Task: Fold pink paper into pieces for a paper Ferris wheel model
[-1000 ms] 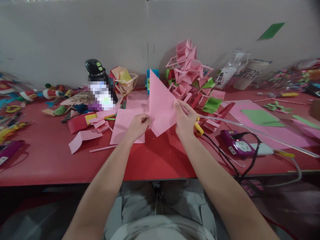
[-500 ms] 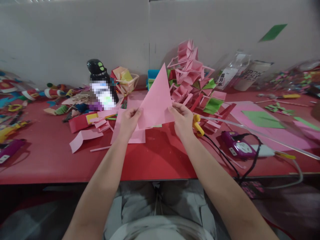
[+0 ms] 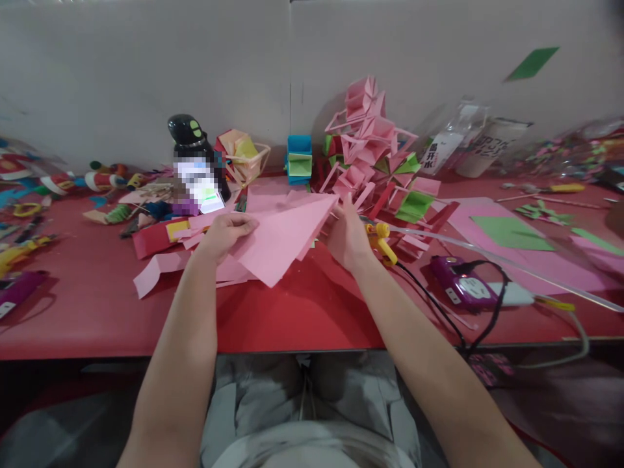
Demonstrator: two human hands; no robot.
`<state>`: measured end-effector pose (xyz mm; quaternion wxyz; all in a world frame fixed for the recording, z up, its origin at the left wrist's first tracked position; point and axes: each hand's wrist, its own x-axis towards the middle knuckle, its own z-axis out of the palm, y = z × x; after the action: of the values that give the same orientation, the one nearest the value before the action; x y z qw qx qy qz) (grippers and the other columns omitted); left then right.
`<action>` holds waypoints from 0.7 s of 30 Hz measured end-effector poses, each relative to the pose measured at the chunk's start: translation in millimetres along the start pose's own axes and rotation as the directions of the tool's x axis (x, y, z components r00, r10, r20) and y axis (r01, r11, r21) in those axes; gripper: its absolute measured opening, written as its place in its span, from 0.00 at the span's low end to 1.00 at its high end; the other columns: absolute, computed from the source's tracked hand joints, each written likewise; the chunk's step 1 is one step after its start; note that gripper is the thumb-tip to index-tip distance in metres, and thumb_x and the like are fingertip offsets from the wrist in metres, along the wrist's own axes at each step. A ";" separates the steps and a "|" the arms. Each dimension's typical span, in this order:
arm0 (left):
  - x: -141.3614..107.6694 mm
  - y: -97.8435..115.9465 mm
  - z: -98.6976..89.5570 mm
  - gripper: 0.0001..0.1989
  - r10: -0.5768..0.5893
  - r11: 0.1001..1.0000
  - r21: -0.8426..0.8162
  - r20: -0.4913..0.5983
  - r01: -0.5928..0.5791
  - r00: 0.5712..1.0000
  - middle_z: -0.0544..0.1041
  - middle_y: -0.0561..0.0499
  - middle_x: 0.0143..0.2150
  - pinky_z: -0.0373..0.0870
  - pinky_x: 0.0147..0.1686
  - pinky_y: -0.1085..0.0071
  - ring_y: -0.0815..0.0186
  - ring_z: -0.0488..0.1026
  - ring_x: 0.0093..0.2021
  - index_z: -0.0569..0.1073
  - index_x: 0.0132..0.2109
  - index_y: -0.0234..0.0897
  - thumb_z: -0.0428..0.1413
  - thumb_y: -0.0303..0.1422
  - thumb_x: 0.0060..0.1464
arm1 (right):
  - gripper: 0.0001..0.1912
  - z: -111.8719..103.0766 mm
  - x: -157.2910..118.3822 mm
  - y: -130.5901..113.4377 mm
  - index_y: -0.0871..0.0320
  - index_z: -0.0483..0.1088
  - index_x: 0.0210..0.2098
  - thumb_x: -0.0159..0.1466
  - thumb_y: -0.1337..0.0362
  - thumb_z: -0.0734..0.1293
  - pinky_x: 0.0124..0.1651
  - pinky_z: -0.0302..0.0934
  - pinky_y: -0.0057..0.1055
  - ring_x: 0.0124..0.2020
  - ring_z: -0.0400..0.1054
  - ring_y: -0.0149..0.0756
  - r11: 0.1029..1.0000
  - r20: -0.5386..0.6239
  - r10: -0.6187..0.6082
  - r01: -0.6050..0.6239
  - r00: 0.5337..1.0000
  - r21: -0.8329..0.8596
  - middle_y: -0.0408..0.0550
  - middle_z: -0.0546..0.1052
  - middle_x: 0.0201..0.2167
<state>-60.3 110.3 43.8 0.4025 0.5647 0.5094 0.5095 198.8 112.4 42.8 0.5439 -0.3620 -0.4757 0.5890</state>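
Observation:
A folded sheet of pink paper [image 3: 287, 237] is held over the middle of the red table, its pointed tip toward the right and one corner hanging toward me. My left hand [image 3: 221, 237] pinches its left side between thumb and fingers. Beside the tip, my right hand [image 3: 348, 234] has its fingers stretched out; whether they touch the paper I cannot tell. More pink paper [image 3: 266, 198] lies beneath and behind the held sheet.
A stack of pink folded-paper pieces [image 3: 370, 136] stands behind my right hand. A yellow glue gun [image 3: 385, 244] and a purple device [image 3: 463, 283] with cables lie to the right. At the left are a phone [image 3: 202, 185], a black bottle [image 3: 188, 133] and paper scraps [image 3: 158, 273].
The pink paper has turned from pointing upward to pointing right and has tilted lower. My left hand has shifted left with it; my right hand has let go of its lower right edge.

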 end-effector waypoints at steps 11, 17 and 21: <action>-13.1 11.2 -2.1 0.13 -0.128 0.991 0.000 0.346 0.136 0.929 0.76 0.49 0.27 0.66 0.25 0.73 0.66 0.70 0.26 0.80 0.28 0.38 0.69 0.42 0.41 | 0.51 -25.0 -8.7 -16.6 0.58 0.77 0.38 0.51 0.20 0.50 0.34 0.70 0.38 0.35 0.76 0.47 0.958 0.348 0.271 -0.288 0.897 -0.005 0.56 0.81 0.30; -16.1 22.6 7.2 0.10 -0.142 0.987 0.148 0.614 0.064 0.777 0.77 0.49 0.25 0.65 0.24 0.74 0.67 0.69 0.25 0.80 0.27 0.38 0.66 0.41 0.45 | 0.44 -14.7 -13.9 -9.5 0.62 0.77 0.29 0.54 0.25 0.58 0.29 0.66 0.30 0.26 0.72 0.37 0.877 0.558 0.459 -0.454 0.691 -0.160 0.53 0.78 0.26; -20.2 21.5 25.5 0.09 -0.207 0.971 0.237 0.751 0.036 0.627 0.78 0.49 0.26 0.66 0.24 0.74 0.66 0.71 0.25 0.82 0.28 0.39 0.64 0.39 0.48 | 0.23 -6.8 -18.1 -3.1 0.60 0.75 0.29 0.54 0.44 0.74 0.28 0.59 0.24 0.25 0.64 0.28 0.844 0.606 0.526 -0.280 0.596 -0.457 0.41 0.72 0.23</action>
<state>-30.9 88.7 57.4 0.5558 0.7293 0.3743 0.1379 208.9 95.5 42.2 0.1018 -0.2863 -0.6389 0.7068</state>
